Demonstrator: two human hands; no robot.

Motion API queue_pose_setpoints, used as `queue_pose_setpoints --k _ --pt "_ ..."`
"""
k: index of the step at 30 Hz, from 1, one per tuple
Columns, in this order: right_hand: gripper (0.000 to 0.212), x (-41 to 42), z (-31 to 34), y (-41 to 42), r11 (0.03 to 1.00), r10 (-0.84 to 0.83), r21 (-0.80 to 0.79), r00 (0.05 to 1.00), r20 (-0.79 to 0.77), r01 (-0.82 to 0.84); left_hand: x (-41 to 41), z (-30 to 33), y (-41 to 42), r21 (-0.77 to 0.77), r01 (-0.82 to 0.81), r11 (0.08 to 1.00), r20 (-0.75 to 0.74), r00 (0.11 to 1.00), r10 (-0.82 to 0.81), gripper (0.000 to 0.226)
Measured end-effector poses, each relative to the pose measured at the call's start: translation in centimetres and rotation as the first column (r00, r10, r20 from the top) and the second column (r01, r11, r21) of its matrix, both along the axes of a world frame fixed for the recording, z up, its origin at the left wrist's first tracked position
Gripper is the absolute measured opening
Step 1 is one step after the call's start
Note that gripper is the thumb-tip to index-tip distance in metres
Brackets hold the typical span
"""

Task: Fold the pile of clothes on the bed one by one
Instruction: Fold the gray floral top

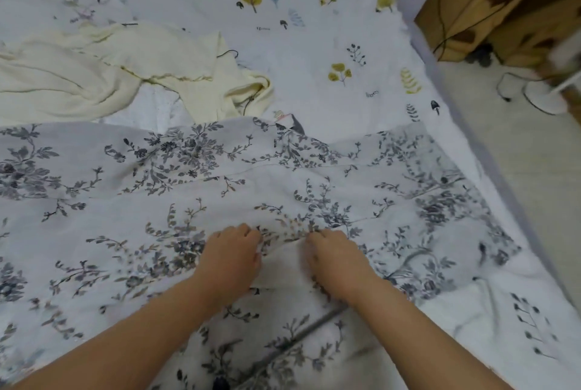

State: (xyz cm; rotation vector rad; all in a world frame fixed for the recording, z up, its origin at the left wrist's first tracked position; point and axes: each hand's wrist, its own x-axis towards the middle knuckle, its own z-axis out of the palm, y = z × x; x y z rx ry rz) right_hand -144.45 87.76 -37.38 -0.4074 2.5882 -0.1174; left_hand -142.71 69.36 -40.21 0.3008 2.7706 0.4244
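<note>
A bed point(314, 43) with a white sheet printed with small leaves and mushrooms fills the view; pale floor and a brown cardboard box point(503, 5) lie to its right. Two garments lie on it — a cream knit top point(94, 75) at far left, and a white grey-floral fabric garment point(220, 175) spread wide, long axis left to right. The left hand point(231, 259) and right hand point(334, 260) sit close together, fingers curled, pinching the floral cloth.

- Spread across the bed point(330, 43) at six o'clock: floral garment point(283, 175)
- Behind it, at ten o'clock: knit garment point(94, 75)
- Off the bed at two o'clock: cardboard box point(503, 2)
</note>
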Motion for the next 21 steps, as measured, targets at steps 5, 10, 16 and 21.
queue_pose_setpoints --k 5,10,16,21 --pt "0.035 1.0 -1.0 8.2 0.991 -0.107 0.072 0.993 -0.043 0.109 1.0 0.1 7.3 0.019 0.076 0.997 0.047 0.996 -0.076 0.04" --pt "0.058 1.4 -2.2 16.1 0.982 -0.135 0.128 0.989 -0.064 0.142 2.0 -1.1 15.2 0.083 0.089 0.992 0.073 0.993 -0.096 0.035" --pt "0.082 1.0 -3.0 23.5 0.961 -0.027 0.275 0.999 0.028 0.018 2.5 -2.8 22.8 0.117 0.088 0.989 0.119 0.988 -0.102 0.05" --pt "0.07 -0.3 -4.9 27.7 0.964 0.108 0.259 0.978 -0.178 -0.059 2.1 -3.0 25.8 0.005 0.014 1.0 0.2 0.98 -0.015 0.068"
